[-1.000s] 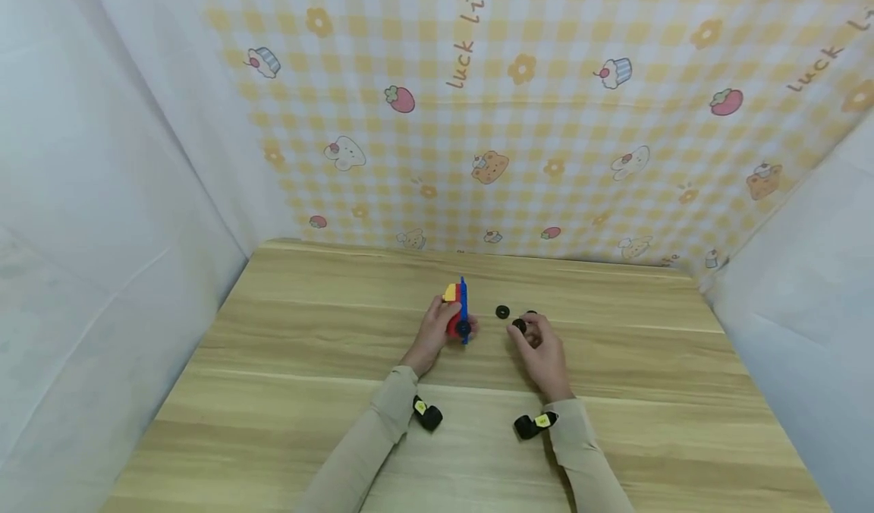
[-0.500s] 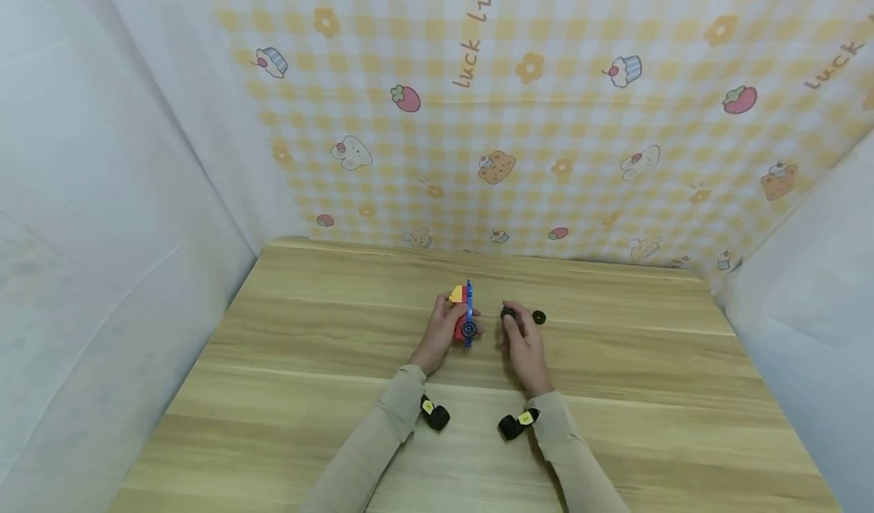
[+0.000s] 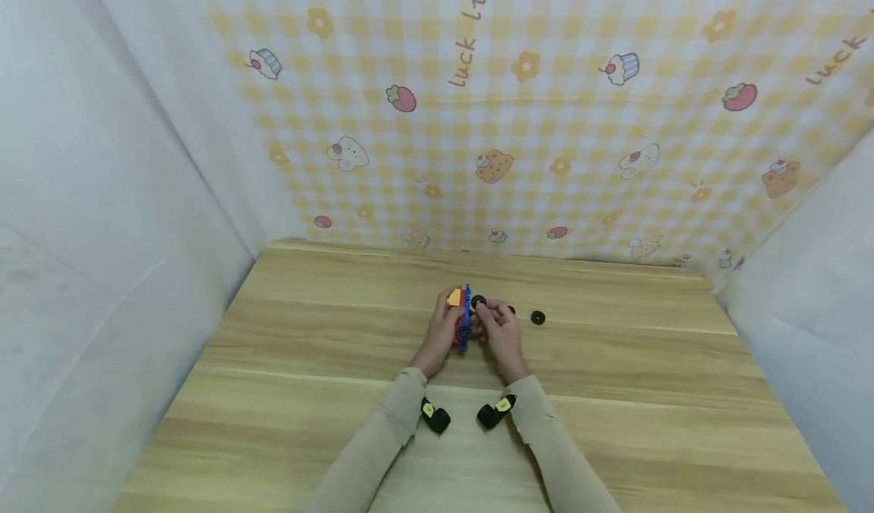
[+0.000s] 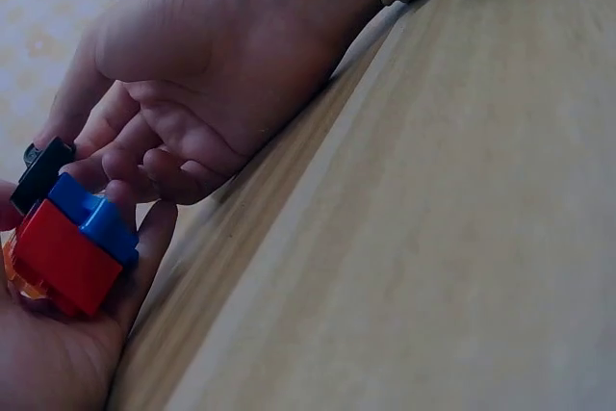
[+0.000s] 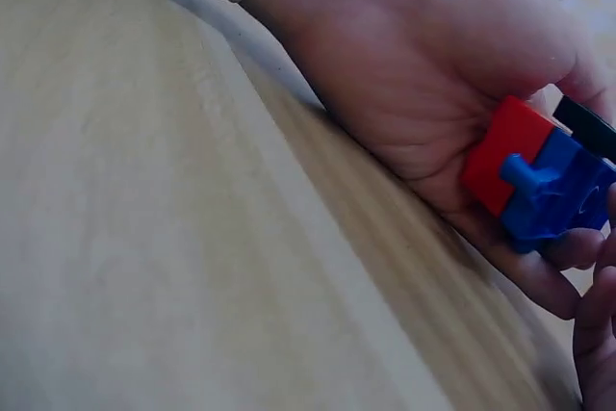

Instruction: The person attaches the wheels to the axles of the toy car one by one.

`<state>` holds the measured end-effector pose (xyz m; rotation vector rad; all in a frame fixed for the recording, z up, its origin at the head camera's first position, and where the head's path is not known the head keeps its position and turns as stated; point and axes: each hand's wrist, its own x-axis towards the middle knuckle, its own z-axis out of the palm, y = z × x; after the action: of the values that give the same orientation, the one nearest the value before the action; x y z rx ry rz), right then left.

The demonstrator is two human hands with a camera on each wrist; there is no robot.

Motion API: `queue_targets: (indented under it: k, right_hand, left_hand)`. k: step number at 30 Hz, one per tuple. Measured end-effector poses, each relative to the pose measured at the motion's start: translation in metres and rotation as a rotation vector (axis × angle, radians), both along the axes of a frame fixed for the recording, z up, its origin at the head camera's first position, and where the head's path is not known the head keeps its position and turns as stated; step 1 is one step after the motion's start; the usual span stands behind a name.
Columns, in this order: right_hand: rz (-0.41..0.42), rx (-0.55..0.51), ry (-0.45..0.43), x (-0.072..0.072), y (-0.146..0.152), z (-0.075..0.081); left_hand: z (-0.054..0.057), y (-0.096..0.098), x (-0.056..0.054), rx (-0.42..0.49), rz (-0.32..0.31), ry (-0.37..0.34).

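My left hand (image 3: 437,337) grips a small toy vehicle (image 3: 466,317) with a blue chassis, red body and yellow part. The toy is turned on its side, and a black wheel (image 3: 463,333) sits on its near end. Close against the far end, my right hand (image 3: 504,340) pinches another black wheel (image 3: 479,301) between thumb and fingers. In the left wrist view, the toy's red block (image 4: 69,257) lies in the left palm, the right fingers right at its blue side. A blue peg (image 5: 527,180) sticks out from the chassis in the right wrist view.
A loose black wheel (image 3: 538,318) lies on the wooden table (image 3: 614,376) right of the right hand. Another wheel (image 3: 511,310) shows partly behind the right fingers. A yellow checked cloth (image 3: 423,133) hangs behind the table, with white curtains (image 3: 123,194) at the sides.
My right hand has picked up a black wheel from the table and carried it left to the toy vehicle. The left hand keeps its hold on the toy, nearly in place.
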<state>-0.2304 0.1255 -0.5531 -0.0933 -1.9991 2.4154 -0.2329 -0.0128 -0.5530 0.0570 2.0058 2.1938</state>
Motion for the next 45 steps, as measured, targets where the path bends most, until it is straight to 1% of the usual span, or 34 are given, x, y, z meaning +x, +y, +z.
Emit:
queue_targets:
  k: [3,8,14,22,23,26,28,29,30,33,34,38,45]
  right_hand:
    - [0.024,0.02,0.002,0.003,-0.001,0.007]
    - [0.067,0.059,0.031,0.012,-0.003,0.023]
    - [0.076,0.099,0.047,0.016,-0.004,0.026]
    - [0.075,0.155,0.064,0.019,-0.005,0.027]
    - [0.078,0.162,0.065,0.02,-0.005,0.027]
    - [0.082,0.186,0.073,0.021,-0.006,0.028]
    - [0.088,0.192,0.073,0.021,-0.006,0.029]
    - [0.089,0.196,0.073,0.021,-0.006,0.029]
    - [0.091,0.2,0.071,0.021,-0.006,0.029]
    - [0.099,0.211,0.067,0.02,-0.006,0.029]
    - [0.102,0.217,0.069,0.02,-0.005,0.029]
    - [0.114,0.222,0.077,0.02,-0.005,0.029]
    - [0.146,0.18,0.077,0.019,-0.004,0.028]
  left_hand:
    - [0.001,-0.002,0.0,0.007,-0.002,0.01]
    - [0.001,-0.003,0.0,0.002,0.007,0.022]
    - [-0.001,-0.002,-0.001,0.026,-0.012,0.031]
    - [0.0,-0.002,0.003,-0.008,-0.029,0.038]
    - [0.003,-0.003,0.004,-0.018,-0.04,0.037]
    - [0.018,-0.007,0.01,-0.04,-0.067,0.042]
    - [0.02,-0.008,0.01,-0.049,-0.083,0.035]
    - [0.02,-0.008,0.01,-0.048,-0.084,0.037]
    - [0.017,-0.007,0.009,-0.047,-0.083,0.039]
    - [0.002,-0.005,0.002,-0.044,-0.093,0.042]
    - [0.0,-0.005,0.001,-0.043,-0.096,0.047]
    - [-0.001,-0.003,0.002,-0.05,-0.106,0.069]
    - [0.002,-0.001,0.004,-0.086,-0.069,0.08]
